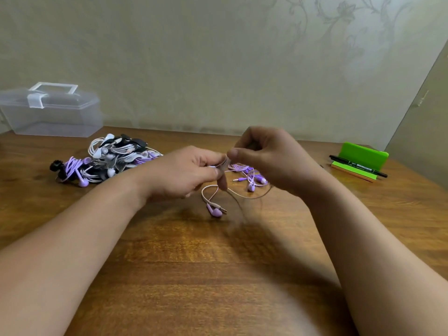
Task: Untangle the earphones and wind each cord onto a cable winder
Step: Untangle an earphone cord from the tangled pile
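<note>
Frame centre: left hand (191, 170) and right hand (264, 156) both pinch pale earphone cord (204, 187); loop hangs downward, purple earbud (214, 212) angled lower right.

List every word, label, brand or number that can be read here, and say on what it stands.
No text can be read.
Pale print on the black marker: too small and blurred to read.
No text shows on the clear plastic box, the green stand or the pile of earphones.

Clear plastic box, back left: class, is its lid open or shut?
Shut. The clear plastic box has its lid down on the body, and the white latch is folded over the seam.
</note>
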A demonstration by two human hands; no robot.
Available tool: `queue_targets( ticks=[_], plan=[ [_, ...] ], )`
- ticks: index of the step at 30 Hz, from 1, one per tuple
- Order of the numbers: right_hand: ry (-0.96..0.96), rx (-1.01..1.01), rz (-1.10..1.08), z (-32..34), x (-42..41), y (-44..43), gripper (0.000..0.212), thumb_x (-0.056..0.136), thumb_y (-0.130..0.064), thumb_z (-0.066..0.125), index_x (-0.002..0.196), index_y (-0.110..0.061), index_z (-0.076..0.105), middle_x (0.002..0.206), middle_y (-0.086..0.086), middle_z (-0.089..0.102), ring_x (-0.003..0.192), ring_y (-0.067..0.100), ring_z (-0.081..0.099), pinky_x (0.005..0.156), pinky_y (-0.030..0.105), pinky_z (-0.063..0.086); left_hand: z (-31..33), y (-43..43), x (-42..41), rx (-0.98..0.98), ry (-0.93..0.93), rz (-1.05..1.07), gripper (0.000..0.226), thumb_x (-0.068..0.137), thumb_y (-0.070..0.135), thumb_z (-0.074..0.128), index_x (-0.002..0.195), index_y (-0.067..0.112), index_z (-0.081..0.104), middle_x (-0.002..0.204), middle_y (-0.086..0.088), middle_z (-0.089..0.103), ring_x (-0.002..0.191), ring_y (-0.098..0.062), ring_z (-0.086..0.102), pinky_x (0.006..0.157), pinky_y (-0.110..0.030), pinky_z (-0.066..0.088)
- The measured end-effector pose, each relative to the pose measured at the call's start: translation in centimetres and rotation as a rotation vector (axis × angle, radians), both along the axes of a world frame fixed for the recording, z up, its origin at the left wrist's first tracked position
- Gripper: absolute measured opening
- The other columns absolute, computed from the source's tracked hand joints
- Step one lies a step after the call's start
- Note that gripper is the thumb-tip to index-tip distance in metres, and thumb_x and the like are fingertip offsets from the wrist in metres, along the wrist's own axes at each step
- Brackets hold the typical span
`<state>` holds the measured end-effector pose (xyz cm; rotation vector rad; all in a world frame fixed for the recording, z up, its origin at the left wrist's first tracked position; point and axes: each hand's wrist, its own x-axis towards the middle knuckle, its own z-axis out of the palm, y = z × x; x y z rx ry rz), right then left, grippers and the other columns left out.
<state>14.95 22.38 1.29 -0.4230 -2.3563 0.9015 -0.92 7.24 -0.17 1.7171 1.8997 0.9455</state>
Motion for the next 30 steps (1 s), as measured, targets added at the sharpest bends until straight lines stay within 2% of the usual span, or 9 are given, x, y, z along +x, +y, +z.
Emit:
queue_targets(
  ticks=[3,6,8,11,13,16,18,22,30],
  plan=[
    [0.134,-0.282,0.153,-0.1,0.0,0.5,0.018,0.095,-0.02,0.075,0.091,-0.007,0.065,0.065,-0.006,0.054,0.052,0.006,0.043,0.049,0.02,0.036,0.2,-0.4,0.3,-0.086,-0.215,-0.181,0.022,0.106,0.008,0.05,0.107,0.002,0.072,0.087,-0.013,0.072,0.044,-0.018,0.034,0.045,-0.023,0.03],
    [0.194,-0.598,0.314,-0.4,-0.3,0.2,0.016,0.097,-0.026,0.066,0.089,-0.013,0.062,0.068,0.0,0.046,0.052,0.009,0.033,0.043,0.017,0.031,0.5,-0.6,0.6,-0.03,-0.575,-0.352,0.037,0.102,0.007,0.05,0.134,0.012,0.066,0.102,-0.011,0.071,0.041,-0.01,0.033,0.046,-0.023,0.021],
    [0.176,-0.66,0.351,-0.9,-0.6,-0.2,0.02,0.103,-0.027,0.058,0.087,-0.015,0.06,0.057,-0.006,0.042,0.046,0.006,0.025,0.041,0.018,0.022,0.4,-0.5,0.5,0.061,-0.674,-0.391,0.039,0.1,0.011,0.05,0.134,0.019,0.068,0.105,-0.006,0.071,0.04,-0.005,0.035,0.054,-0.034,0.015],
    [0.105,-0.562,0.308,-1.9,-1.4,-0.9,0.028,0.111,-0.032,0.048,0.095,-0.013,0.062,0.058,-0.008,0.039,0.049,0.008,0.024,0.046,0.025,0.016,0.3,-0.1,-0.1,0.181,-0.845,-0.362,0.043,0.1,0.014,0.048,0.14,0.019,0.064,0.108,0.002,0.064,0.038,-0.002,0.037,0.058,-0.036,0.014],
    [0.068,-0.388,0.203,-2.4,-1.7,-1.6,0.032,0.11,-0.037,0.05,0.096,-0.013,0.065,0.06,-0.007,0.045,0.05,0.009,0.032,0.049,0.025,0.024,0.4,0.4,-0.4,0.237,-0.947,-0.291,0.045,0.101,0.015,0.047,0.144,0.021,0.06,0.104,-0.001,0.048,0.037,-0.002,0.035,0.054,-0.029,0.018],
    [0.052,-0.069,0.089,-2.7,-2.4,-3.0,0.02,0.11,-0.017,0.044,0.106,-0.025,0.062,0.064,-0.013,0.054,0.06,0.007,0.046,0.059,0.025,0.038,0.3,0.9,-0.4,0.27,-0.959,-0.123,0.046,0.098,0.017,0.049,0.142,0.02,0.061,0.083,0.004,0.054,0.036,-0.004,0.031,0.054,-0.029,0.015],
    [0.017,0.022,0.051,-2.7,-2.7,-3.4,0.024,0.105,-0.011,0.041,0.103,-0.027,0.059,0.067,-0.009,0.053,0.065,0.009,0.048,0.061,0.026,0.038,0.4,0.9,-0.2,0.251,-0.949,-0.069,0.046,0.097,0.024,0.049,0.141,0.02,0.06,0.085,0.003,0.059,0.038,-0.005,0.031,0.056,-0.032,0.015],
    [-0.076,0.024,-0.003,-2.8,-2.7,-3.2,0.038,0.103,-0.014,0.043,0.069,-0.028,0.05,0.057,-0.016,0.056,0.055,0.002,0.048,0.053,0.018,0.032,0.6,0.7,0.1,0.204,-0.902,-0.082,0.047,0.106,0.029,0.029,0.145,0.018,0.053,0.132,-0.007,0.07,0.04,-0.008,0.031,0.052,-0.028,0.024],
    [-0.122,0.071,0.047,-3.2,-2.8,-3.6,0.028,0.106,-0.019,0.044,0.085,-0.015,0.062,0.063,-0.014,0.058,0.061,0.002,0.05,0.056,0.018,0.035,-0.1,1.2,0.2,0.294,-0.793,0.008,0.037,0.108,0.022,0.045,0.143,0.022,0.056,0.129,-0.005,0.072,0.035,-0.003,0.028,0.047,-0.024,0.018]
  ],
)
